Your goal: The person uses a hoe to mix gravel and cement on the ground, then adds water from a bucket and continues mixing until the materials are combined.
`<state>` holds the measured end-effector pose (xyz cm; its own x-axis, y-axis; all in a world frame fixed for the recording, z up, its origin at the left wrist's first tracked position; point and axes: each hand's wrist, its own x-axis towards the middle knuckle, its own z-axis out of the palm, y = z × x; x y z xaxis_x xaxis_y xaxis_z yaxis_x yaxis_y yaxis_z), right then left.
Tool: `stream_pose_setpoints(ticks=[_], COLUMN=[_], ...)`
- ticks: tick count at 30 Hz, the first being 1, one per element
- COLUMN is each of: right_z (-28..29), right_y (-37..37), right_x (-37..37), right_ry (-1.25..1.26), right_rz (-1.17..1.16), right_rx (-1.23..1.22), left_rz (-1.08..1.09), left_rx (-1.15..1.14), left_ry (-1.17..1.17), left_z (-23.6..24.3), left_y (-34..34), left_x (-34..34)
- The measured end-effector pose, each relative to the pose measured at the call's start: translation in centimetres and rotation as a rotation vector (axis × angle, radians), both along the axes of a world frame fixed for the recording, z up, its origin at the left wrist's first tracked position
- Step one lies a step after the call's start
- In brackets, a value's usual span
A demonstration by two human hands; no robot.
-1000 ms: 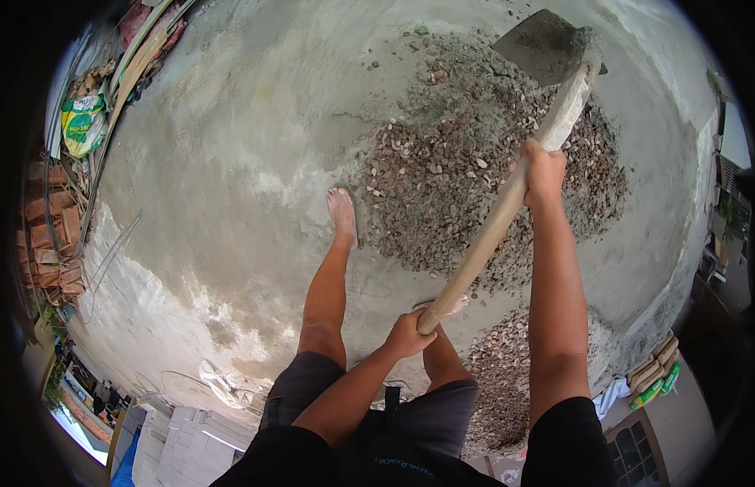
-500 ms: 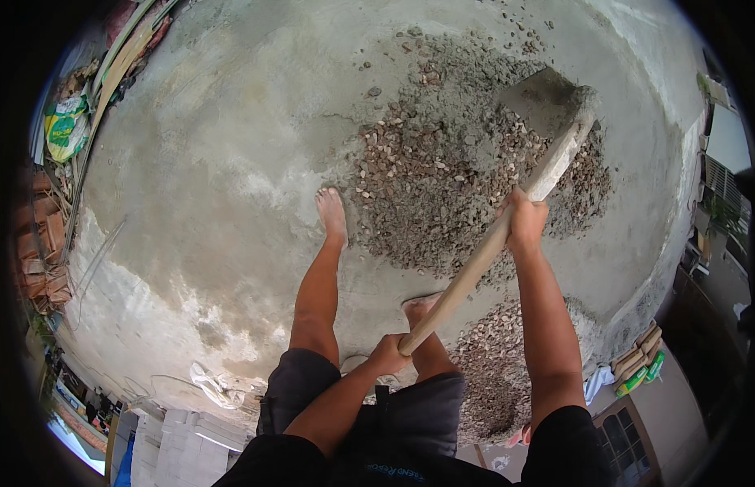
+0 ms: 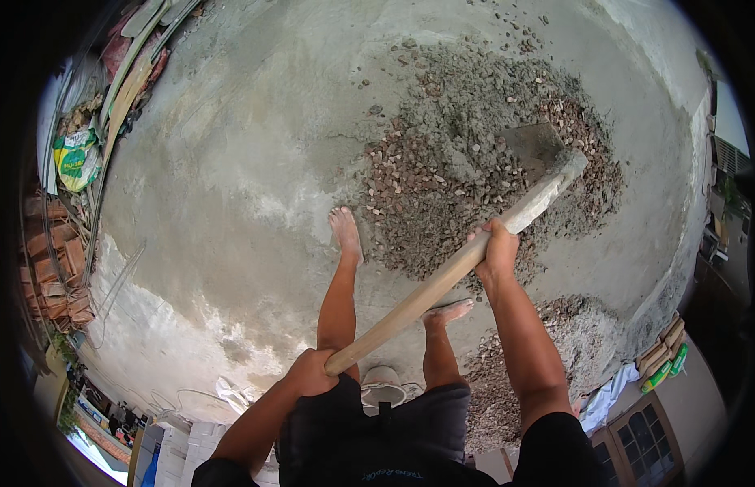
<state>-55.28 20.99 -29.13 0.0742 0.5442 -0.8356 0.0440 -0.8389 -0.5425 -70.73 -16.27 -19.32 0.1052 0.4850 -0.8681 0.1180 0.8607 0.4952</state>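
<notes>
A long-handled hoe slants across the view, its pale wooden handle running from lower left to upper right. My left hand is wrapped round the handle's near end, by my left thigh. Farther up, my right hand grips it below the head. The broad metal blade rests in a spread heap of wet grey concrete mix and gravel; its lower edge is sunk in the mix and hidden.
My bare feet stand just nearer than the heap on a grey concrete floor. Behind my legs is a bucket. A second gravel pile lies near right. Red roof tiles, planks and a green-white sack line the left edge.
The hoe blade has come down and toward me through the heap. My left hand has swung left and my right hand has drawn back nearer my body. The bucket now shows between my legs.
</notes>
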Motion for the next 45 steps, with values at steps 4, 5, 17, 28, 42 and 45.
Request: stream_pose_setpoints(ticks=[4,5,17,28,42,45], right_z=[4.4,4.2,-7.5,-6.3,5.5,11.5], right_y=[1.2,3.2,16.1,8.3,1.0,-1.5], right_x=[-6.3,-8.0,-25.5,-8.2,17.6,23.2], right_ry=[0.023,0.089,-0.27,-0.438,-0.403,-0.245], right_rz=[0.064,0.105,1.002,1.324,1.295,1.075], right_rx=[0.051,0.063,0.433,0.55,0.298,0.093], left_rz=[0.079,0.112,0.902,1.054,1.048,0.913], left_rx=[0.135,0.168,0.204,-0.044,-0.043,-0.009], left_ry=[0.037,0.057,-0.029,-0.308,-0.491,-0.61], left_z=[-0.4,-1.2,-13.1,-8.1,-0.7,4.6], left_y=[0.8,2.1,32.2,25.6,19.3,15.1], left_x=[-1.1,-0.6,1.7,20.8,50.6,54.2])
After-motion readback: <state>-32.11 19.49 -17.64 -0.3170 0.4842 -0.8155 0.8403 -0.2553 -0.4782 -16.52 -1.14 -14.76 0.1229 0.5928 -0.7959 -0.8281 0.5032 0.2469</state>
